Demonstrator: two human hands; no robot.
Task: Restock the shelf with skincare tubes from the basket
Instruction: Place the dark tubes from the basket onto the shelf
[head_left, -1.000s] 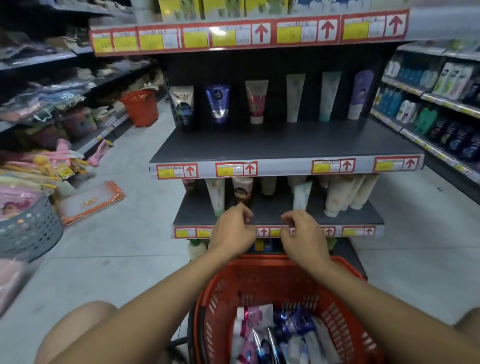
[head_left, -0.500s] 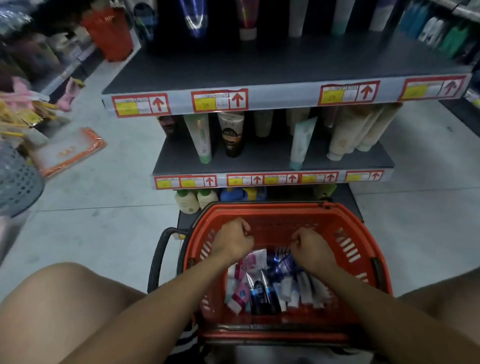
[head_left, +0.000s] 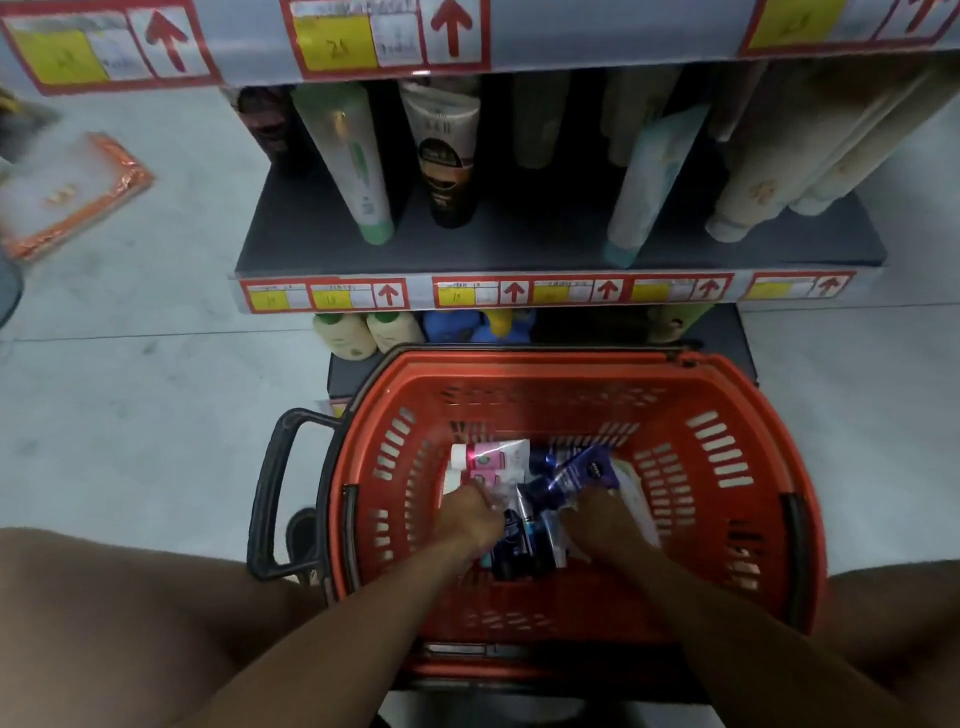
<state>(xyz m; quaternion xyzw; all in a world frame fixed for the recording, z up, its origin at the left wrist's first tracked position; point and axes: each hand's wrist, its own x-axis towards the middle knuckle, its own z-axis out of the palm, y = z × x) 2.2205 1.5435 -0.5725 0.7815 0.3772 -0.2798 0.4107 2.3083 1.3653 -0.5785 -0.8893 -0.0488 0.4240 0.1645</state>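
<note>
Both hands have dropped from the shelf edge down into the basket (head_left: 727, 441) since a second ago, and my view has tipped down with them. I judge the restock barely begun: the tubes (head_left: 524, 525) lie piled on the basket floor at about 6 o'clock from the shelf (head_left: 519, 249), and nothing is lifted out yet. That shelf holds only a few standing tubes, a green-capped one (head_left: 358, 171) at 11 o'clock of the basket and a black one (head_left: 447, 166) just beside it, with bare board between the groups, so most of the work is left. My left hand (head_left: 470, 517) rests knuckles-up on the pile, touching a pink tube (head_left: 493, 460); its fingers curl under and I cannot tell whether they pinch anything. My right hand (head_left: 602, 522) sits just beside a dark blue tube (head_left: 576, 475), which rises at its fingertips; the fingers look curled round its lower end, though blur keeps me from being sure.
</note>
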